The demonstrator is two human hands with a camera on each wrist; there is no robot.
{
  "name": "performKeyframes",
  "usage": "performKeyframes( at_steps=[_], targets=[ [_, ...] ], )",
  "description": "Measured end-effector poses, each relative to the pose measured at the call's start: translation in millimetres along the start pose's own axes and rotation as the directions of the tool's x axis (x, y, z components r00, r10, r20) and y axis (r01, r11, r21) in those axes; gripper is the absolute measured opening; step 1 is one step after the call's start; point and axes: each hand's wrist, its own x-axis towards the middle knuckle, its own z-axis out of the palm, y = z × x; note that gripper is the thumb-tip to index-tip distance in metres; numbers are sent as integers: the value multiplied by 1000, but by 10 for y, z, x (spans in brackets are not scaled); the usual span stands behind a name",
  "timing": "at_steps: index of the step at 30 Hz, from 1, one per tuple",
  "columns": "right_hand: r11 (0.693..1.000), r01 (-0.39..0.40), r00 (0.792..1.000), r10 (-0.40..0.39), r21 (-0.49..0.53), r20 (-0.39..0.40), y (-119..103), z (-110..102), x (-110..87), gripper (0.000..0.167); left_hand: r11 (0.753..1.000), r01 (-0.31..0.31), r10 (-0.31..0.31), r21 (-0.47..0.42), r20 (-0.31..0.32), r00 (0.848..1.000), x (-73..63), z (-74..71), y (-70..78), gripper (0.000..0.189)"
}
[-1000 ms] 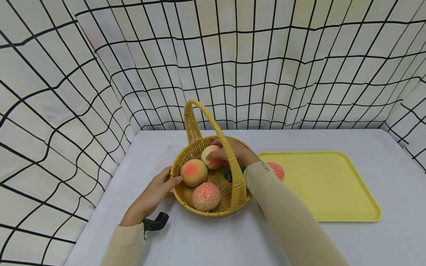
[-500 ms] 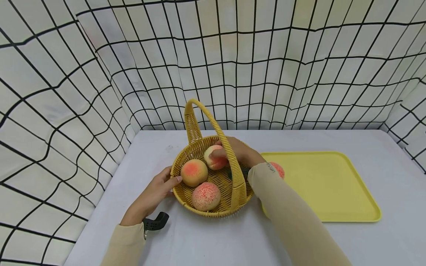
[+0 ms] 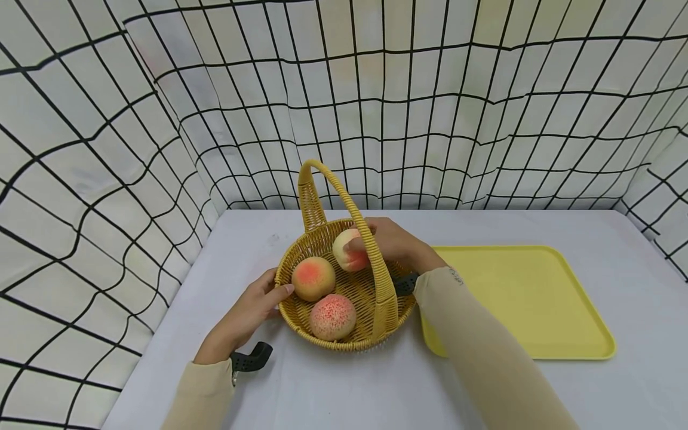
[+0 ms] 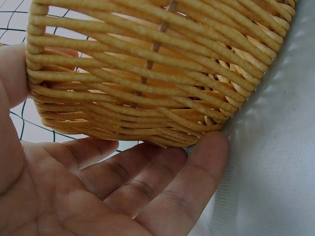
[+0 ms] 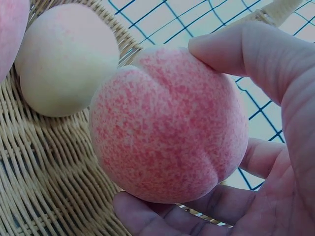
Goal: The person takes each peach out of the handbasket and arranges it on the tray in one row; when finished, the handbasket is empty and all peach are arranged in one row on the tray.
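A yellow wicker basket (image 3: 371,304) with a tall arched handle stands on the table. My left hand (image 3: 258,307) grips its left rim, thumb over the edge; in the left wrist view the fingers (image 4: 172,196) lie against the outside of the weave. Inside the basket, under the handle, my right hand (image 3: 395,245) holds a peach (image 3: 348,251). The right wrist view shows this peach (image 5: 170,125) as speckled pink, between the thumb and the fingers. An orange-blushed peach (image 3: 313,279) and a red-speckled peach (image 3: 333,318) lie in the basket.
A shallow yellow tray (image 3: 537,298) lies right of the basket, its left part behind the right sleeve (image 3: 484,340). White cloth covers the table (image 3: 344,394). White walls with a black grid (image 3: 408,119) enclose the back and sides.
My right hand has shifted right with the peach, away from the orange-blushed one. The sleeve now hides the red peach seen earlier at the tray's left end. My left hand has stayed put.
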Motion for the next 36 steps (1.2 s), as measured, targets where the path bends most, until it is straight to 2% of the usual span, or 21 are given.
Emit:
performKeyframes(
  at_steps=[8,17,23,31,36],
  targets=[
    [1000,-15,1000,15,22,-22,-25,-94,-123,38,1000,-2,2,0,0,1000,0,-2,7,63],
    [990,-20,999,25,139,-37,-49,-203,-287,41,1000,1,-1,3,-4,1000,-2,-5,4,63],
    [991,-6,997,17,136,-77,-41,-291,-426,42,1000,-11,11,6,3,1000,-16,-2,17,66],
    [987,-9,992,28,160,-120,-5,-407,-607,56,1000,14,-13,18,-10,1000,1,0,5,65],
    [987,3,988,22,158,-152,69,-496,-710,55,1000,19,-19,19,-15,1000,7,1,-1,64]
  ],
)
